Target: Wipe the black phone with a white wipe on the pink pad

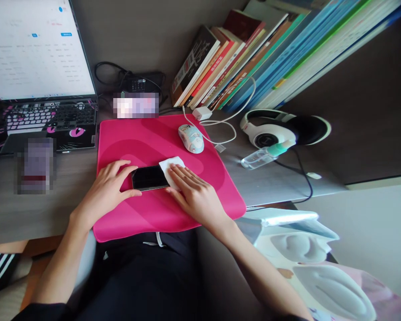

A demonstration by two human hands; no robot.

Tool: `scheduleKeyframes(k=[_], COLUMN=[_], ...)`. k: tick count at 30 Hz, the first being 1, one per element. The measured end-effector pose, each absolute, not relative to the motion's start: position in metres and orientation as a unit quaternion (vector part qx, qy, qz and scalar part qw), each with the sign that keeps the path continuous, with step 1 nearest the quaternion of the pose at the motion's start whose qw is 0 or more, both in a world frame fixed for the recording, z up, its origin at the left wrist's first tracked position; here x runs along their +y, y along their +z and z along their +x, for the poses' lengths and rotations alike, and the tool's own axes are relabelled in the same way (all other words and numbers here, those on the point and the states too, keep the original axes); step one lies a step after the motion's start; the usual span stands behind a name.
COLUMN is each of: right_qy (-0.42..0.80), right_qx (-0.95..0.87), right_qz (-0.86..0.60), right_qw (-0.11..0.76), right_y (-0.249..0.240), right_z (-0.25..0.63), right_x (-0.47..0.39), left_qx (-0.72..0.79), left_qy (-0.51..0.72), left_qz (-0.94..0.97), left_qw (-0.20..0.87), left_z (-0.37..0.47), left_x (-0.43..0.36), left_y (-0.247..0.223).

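Low in the middle of the frame, a left hand (pixel 108 187) clamps the near end of a dark phone (pixel 149 178) lying flat on a pink mat (pixel 147 138), while the right hand (pixel 195 194) presses flat fingers (pixel 180 176) on a white wipe (pixel 171 169) over the phone's other end. If the left grip loosens, the rubbing could probably skid the phone across the mat. Farther up and right, a patterned mouse (pixel 191 138) and a small clear bottle (pixel 262 156) lie close enough that a wide sweep might knock them.
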State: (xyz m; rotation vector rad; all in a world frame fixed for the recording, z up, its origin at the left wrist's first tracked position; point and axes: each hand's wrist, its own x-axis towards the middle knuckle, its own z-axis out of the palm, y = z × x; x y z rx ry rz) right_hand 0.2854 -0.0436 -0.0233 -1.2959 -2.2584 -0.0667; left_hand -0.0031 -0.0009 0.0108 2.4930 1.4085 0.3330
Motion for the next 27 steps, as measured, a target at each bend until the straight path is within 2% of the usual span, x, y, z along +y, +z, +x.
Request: scheduleKeyframes(k=[8,16,27], right_qy=[-0.015,-0.044,0.024], right_qx=[-0.839,-0.862,-0.846], right_qz=[-0.483,-0.468,-0.477], right_qw=[0.251,0.192,0.238], right_y=[-0.022,0.002,-0.018], right_z=[0.282,0.280,0.278], right_x=[-0.039,-0.075,-0.037], left_qx=[0.484,0.484,0.484], left_qy=[0.106,0.111,0.121], left_qz=[0.863,0.861,0.856], left_qw=[0.101,0.112,0.134], left_z=[0.000,0.001,-0.002], left_x=[-0.004,-0.004,-0.004], left_y=[0.015,0.015,0.012])
